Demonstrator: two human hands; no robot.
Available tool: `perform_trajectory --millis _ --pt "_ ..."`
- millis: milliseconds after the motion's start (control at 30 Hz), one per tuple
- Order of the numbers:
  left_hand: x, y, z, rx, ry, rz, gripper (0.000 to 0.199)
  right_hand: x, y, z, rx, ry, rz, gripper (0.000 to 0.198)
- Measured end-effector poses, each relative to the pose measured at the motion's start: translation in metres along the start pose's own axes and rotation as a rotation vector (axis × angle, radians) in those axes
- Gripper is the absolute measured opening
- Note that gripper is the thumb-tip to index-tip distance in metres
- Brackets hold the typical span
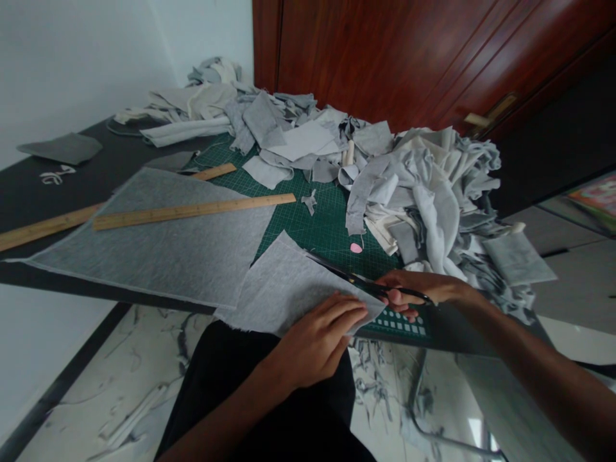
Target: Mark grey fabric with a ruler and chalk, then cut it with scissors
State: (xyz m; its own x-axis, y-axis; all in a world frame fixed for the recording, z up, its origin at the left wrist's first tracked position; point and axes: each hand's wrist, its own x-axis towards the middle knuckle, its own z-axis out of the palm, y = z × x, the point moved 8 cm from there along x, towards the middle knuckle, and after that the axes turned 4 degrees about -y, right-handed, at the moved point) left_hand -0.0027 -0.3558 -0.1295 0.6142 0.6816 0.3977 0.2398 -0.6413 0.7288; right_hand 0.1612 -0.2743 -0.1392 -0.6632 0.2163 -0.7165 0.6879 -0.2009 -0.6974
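My right hand [407,294] is closed around the handles of black scissors [359,281], whose blades lie along the upper edge of a grey fabric piece [283,282]. That piece rests near the table's front edge, its lower side reaching over my lap. My left hand [325,333] lies flat on the fabric with fingers stretched out, just below the blades. A larger grey fabric sheet [192,256] spreads to the left, with a wooden ruler [192,212] across it. Under the cloth is a green cutting mat [322,221].
Heaped fabric scraps [423,186] cover the table's right and back. A second wooden ruler [52,226] lies at left, partly under the sheet. A pink chalk-like piece [356,248] sits on the mat. Offcuts litter the floor [120,359]. Behind stands a reddish wooden door [385,58].
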Motion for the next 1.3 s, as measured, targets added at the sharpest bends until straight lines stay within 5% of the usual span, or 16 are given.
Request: perform_trajectory --millis 400,1300 --pt "-0.001 0.009 0.009 -0.092 -0.086 0.165 0.051 0.014 -0.025 0.003 -0.074 0.014 0.014 0.076" --pt "0.001 0.007 0.008 -0.147 -0.080 0.105 0.051 0.025 -0.003 -0.001 0.025 0.165 -0.026 0.055"
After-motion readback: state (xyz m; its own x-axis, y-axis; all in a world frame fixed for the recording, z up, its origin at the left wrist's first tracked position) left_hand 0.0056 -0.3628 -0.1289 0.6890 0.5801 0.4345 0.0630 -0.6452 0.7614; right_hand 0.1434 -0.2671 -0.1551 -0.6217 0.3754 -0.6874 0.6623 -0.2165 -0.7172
